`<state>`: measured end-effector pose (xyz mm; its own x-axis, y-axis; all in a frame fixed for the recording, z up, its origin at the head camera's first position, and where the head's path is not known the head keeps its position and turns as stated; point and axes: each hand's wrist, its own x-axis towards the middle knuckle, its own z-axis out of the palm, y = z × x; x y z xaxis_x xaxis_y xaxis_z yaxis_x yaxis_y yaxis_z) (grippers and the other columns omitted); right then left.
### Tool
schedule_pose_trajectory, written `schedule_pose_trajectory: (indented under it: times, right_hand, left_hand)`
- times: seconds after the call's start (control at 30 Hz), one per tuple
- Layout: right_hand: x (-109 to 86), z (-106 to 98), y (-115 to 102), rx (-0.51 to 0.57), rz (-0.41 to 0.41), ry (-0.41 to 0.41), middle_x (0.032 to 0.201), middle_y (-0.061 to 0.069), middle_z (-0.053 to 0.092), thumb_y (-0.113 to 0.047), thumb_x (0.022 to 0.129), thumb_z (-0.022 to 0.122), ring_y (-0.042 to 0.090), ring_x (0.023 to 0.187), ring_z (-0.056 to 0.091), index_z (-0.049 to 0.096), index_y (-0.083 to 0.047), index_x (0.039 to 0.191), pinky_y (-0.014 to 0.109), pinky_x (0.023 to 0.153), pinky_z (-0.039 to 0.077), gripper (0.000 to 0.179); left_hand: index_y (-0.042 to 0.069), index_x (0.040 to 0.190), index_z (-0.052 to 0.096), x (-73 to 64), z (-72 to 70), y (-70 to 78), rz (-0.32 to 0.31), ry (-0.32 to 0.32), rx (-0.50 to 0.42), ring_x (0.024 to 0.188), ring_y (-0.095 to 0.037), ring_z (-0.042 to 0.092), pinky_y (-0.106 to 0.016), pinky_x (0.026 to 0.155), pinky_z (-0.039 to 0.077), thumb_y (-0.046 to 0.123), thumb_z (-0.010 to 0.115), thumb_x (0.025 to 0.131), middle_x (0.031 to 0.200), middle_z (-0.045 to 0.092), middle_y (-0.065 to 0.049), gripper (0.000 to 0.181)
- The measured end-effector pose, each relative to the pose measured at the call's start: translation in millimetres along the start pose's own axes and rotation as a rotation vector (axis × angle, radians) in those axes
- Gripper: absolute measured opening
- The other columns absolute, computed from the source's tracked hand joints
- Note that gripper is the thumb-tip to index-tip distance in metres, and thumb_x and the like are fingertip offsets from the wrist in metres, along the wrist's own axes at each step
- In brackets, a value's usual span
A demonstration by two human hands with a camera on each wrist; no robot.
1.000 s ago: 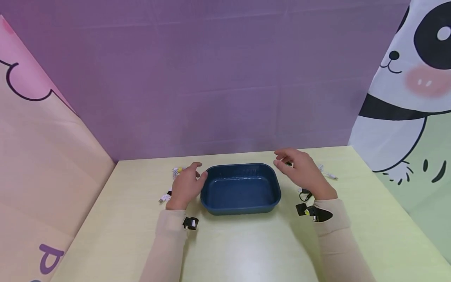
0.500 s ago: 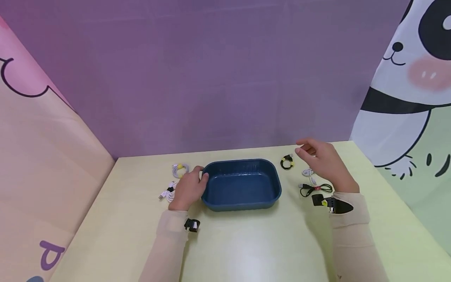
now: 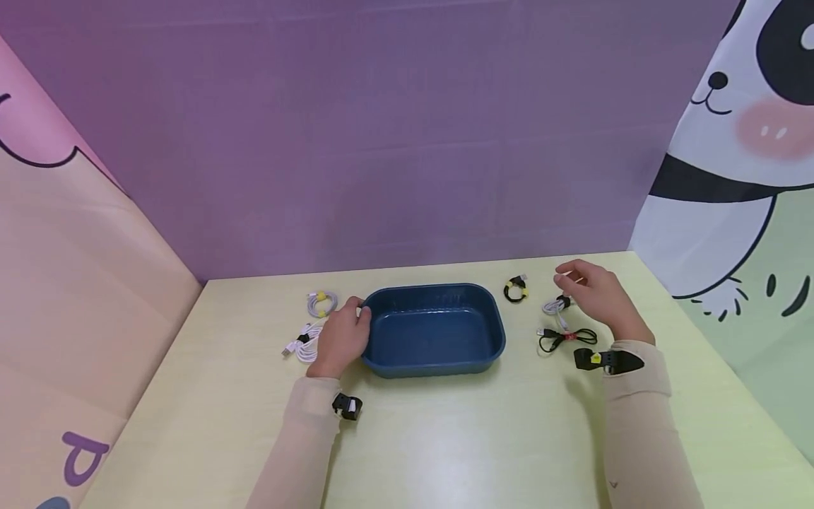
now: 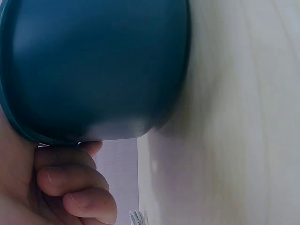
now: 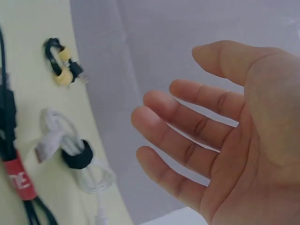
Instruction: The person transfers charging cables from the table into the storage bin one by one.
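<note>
My left hand point(image 3: 342, 338) grips the left rim of a dark blue rectangular tray point(image 3: 434, 370). In the left wrist view its fingers point(image 4: 77, 180) are curled just outside the rim of the tray point(image 4: 93, 61). My right hand point(image 3: 596, 295) hovers at the right with relaxed fingers, holding nothing. Just left of it lies a coiled white cable point(image 3: 555, 306) with a black tie, also in the right wrist view, where the palm point(image 5: 201, 136) faces the camera. Nearer me is a black cable point(image 3: 568, 338) with a red tie.
Behind the tray's right side lies a black cable coil point(image 3: 516, 289) with yellow ties. Left of the tray are a greyish cable coil point(image 3: 321, 304) with yellow ties and a white cable point(image 3: 307, 344) with a black tie. A purple backdrop point(image 3: 407, 141) stands along the table's far edge.
My right hand has moved right, away from the tray's right side, uncovering the cables there. My left hand has settled onto the tray's left rim.
</note>
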<state>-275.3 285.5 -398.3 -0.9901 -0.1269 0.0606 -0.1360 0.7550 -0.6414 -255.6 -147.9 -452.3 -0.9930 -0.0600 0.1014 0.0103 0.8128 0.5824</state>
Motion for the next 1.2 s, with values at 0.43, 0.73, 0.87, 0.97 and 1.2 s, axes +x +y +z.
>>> schedule_pose_trajectory:
  times: [0.43, 0.73, 0.87, 0.97, 1.2]
  right_hand:
    - [8.8, 17, 34, -0.030, 0.122, -0.023, 0.116, 0.026, 0.064, -0.035, 0.106, 0.048, 0.036, 0.099, 0.067, 0.055, -0.002, 0.139, 0.038, 0.078, 0.046, 0.047]
    - [8.9, 23, 41, -0.040, 0.155, -0.058, 0.121, 0.029, 0.064, -0.034, 0.106, 0.048, 0.040, 0.108, 0.062, 0.053, -0.001, 0.142, 0.050, 0.087, 0.049, 0.049]
    - [8.6, 24, 40, -0.037, 0.156, -0.073, 0.124, 0.031, 0.063, -0.033, 0.106, 0.048, 0.042, 0.109, 0.062, 0.053, -0.001, 0.142, 0.052, 0.088, 0.050, 0.049]
    - [9.2, 26, 41, -0.043, 0.163, -0.085, 0.128, 0.033, 0.061, -0.033, 0.106, 0.048, 0.044, 0.111, 0.060, 0.054, -0.001, 0.142, 0.053, 0.089, 0.049, 0.049]
    - [11.3, 30, 45, -0.063, 0.154, -0.099, 0.131, 0.032, 0.061, -0.032, 0.105, 0.048, 0.043, 0.111, 0.061, 0.056, -0.001, 0.138, 0.053, 0.091, 0.048, 0.045]
  left_hand:
    - [0.005, 0.134, 0.059, -0.9, 0.8, 0.4, 0.009, 0.006, -0.026, 0.080, -0.032, 0.065, -0.038, 0.063, 0.045, 0.026, 0.043, 0.108, 0.103, 0.074, -0.019, 0.038]
    - [0.004, 0.137, 0.058, -2.2, 1.2, -1.2, 0.011, -0.013, -0.025, 0.085, -0.033, 0.067, -0.044, 0.070, 0.049, 0.025, 0.042, 0.108, 0.112, 0.073, -0.020, 0.039]
    - [0.004, 0.138, 0.057, -1.9, 1.4, -1.9, 0.008, -0.026, -0.026, 0.093, -0.036, 0.068, -0.049, 0.078, 0.052, 0.026, 0.041, 0.109, 0.119, 0.072, -0.021, 0.040]
    - [0.004, 0.140, 0.056, -1.8, 1.5, -2.2, 0.006, -0.036, -0.028, 0.099, -0.037, 0.069, -0.051, 0.082, 0.053, 0.027, 0.040, 0.109, 0.123, 0.071, -0.021, 0.041]
    - [0.004, 0.141, 0.055, -1.3, 1.9, -2.6, 0.005, -0.042, -0.034, 0.101, -0.038, 0.069, -0.051, 0.084, 0.053, 0.028, 0.039, 0.110, 0.124, 0.070, -0.021, 0.042]
